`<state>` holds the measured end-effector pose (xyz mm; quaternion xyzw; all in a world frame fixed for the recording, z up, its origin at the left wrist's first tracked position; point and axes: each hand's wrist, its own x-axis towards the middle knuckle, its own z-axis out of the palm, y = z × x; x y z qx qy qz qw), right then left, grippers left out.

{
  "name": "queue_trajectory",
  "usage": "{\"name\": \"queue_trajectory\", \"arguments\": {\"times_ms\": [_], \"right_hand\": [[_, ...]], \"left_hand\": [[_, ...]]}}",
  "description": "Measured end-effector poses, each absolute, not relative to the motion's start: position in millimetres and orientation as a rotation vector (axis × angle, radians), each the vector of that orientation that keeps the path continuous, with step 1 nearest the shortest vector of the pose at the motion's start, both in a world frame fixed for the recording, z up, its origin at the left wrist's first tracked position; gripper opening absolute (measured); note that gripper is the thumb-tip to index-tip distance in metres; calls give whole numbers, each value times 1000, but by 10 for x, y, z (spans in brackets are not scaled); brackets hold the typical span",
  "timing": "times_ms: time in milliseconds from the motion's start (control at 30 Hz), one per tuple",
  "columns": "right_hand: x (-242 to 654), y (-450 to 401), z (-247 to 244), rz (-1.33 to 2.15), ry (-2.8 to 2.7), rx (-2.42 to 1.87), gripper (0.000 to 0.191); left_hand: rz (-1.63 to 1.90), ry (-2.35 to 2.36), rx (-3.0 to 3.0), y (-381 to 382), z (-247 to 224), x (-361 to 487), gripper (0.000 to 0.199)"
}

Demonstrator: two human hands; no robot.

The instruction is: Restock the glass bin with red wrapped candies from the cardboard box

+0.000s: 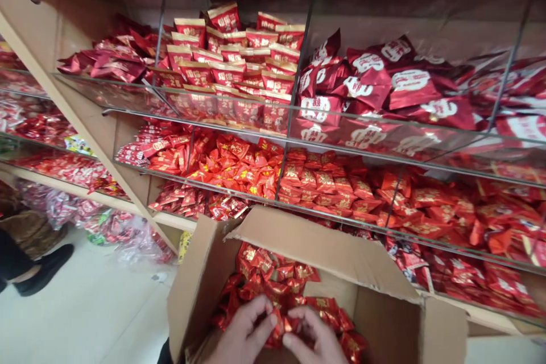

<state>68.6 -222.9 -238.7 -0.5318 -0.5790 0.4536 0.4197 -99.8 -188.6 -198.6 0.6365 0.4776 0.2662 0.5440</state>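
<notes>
An open cardboard box (390,324) stands before me with small shiny red snack packets (294,284) heaped inside, gold print on them. Both hands are down in the box, over the heap. My left hand (243,333) is closed, thumb and fingers pinched at a red packet (278,327). Just to the right, my right hand (315,335) curls its fingers and thumb round the edge of a red packet too. The fingertips of the two hands nearly meet. I cannot tell whether they grip one packet or two, and the hands are slightly blurred.
Behind the box rises a wooden shelf unit with clear dividers (294,96). Red-and-gold packets (232,74) stand in rows; dark red packets (409,85) lie to their right. Orange-red packets (239,162) fill the lower tier. Plastic bags (140,233) and a person's shoe (45,270) are on the floor at left.
</notes>
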Motion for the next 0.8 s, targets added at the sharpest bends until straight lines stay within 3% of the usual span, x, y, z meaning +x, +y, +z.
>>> {"name": "queue_trajectory", "arguments": {"times_ms": [100,300,633,733,800], "right_hand": [[663,-2192,-1899,1283,-1194,-1308,16],[735,-2146,-1347,1215,-1056,-1313,25],[669,-2059,-1393,1173,-813,-1106,9],[695,-2080,-1472,1227,-933,-1216,29],[707,-2101,-1511,1269,-1025,-1238,31]], "left_hand": [[817,1003,1143,-1895,-1743,-925,27],[873,817,1026,-1784,-1217,-783,23],[1066,864,907,-1779,-1200,-657,22],[1082,897,1050,-1805,-1196,-697,18],[1049,915,1131,-1819,-1207,-743,16]]}}
